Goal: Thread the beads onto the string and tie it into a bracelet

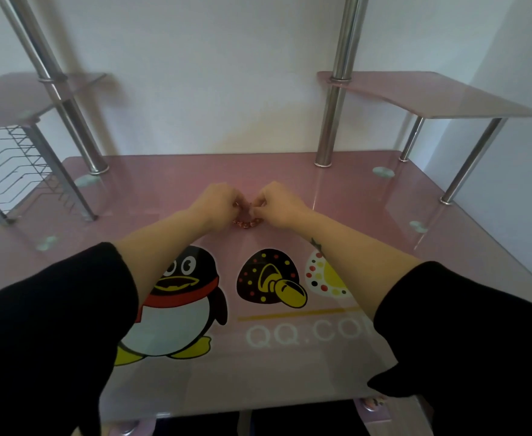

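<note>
A strand of reddish-brown beads (pixel 248 222) hangs in a small loop between my two hands, low over the pink glass desk (pixel 337 215). My left hand (pixel 219 199) has its fingers curled and pinches the loop's left end. My right hand (pixel 275 201) also has curled fingers and pinches the right end close beside it. Both hands are held close together, fingertips nearly touching. The string itself is too thin to make out, and the fingers hide the loop's top.
The desk bears a penguin picture (pixel 180 297) and printed letters near me. Chrome posts (pixel 330 127) rise at the back left and right, carrying raised pink shelves (pixel 431 96). A wire rack (pixel 16 158) stands at the left.
</note>
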### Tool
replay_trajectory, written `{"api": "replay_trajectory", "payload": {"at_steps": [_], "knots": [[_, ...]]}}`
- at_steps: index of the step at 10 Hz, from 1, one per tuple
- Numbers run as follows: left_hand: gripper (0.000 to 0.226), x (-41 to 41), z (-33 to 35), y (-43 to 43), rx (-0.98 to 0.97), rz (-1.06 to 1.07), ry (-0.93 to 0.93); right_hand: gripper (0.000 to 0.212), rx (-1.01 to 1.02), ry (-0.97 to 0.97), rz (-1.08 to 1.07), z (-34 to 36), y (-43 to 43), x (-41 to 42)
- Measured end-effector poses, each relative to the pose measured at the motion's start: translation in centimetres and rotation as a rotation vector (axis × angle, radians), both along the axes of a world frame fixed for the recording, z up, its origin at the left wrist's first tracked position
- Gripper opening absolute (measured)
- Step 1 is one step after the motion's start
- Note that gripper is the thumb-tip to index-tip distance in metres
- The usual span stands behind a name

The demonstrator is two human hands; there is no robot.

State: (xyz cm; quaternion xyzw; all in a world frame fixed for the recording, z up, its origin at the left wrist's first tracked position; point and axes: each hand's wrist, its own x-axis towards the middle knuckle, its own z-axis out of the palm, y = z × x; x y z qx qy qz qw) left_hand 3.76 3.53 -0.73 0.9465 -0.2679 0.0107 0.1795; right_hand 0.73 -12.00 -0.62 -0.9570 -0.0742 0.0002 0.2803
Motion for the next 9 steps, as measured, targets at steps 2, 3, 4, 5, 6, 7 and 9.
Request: {"api": "replay_trajectory", "payload": {"at_steps": [2,3,4,5,6,7,9], "knots": [[0.014,-0.2,0.3,0.2,-0.087,0.028,-0.117,0.021,0.07,0.077,0.023,0.5,-0.1,0.0],[0.018,-0.3,0.4,0.5,-0.032,0.053,-0.095,0.02,0.093,0.061,0.009,0.5,0.2,-0.1],[0.02,-0.5,0.2,0.6,-0.023,0.075,-0.074,0.02,0.079,0.044,-0.048,0.1,0.2,-0.2],[0.018,-0.5,0.1,0.8,-0.052,0.098,-0.051,0.022,0.099,0.069,-0.109,-0.1,0.0,-0.1],[0.017,-0.6,0.2,0.7,-0.032,0.107,-0.032,0.024,0.119,0.079,-0.123,-0.1,-0.1,0.0],[0.019,-0.4,0.0,0.7,-0.022,0.111,-0.02,0.023,0.115,0.069,-0.12,-0.1,-0.1,0.0],[0.029,-0.7,1.7,0.8,-0.205,0.158,-0.013,0.017,0.2,0.028,-0.12,1.0,0.5,-0.3]]}}
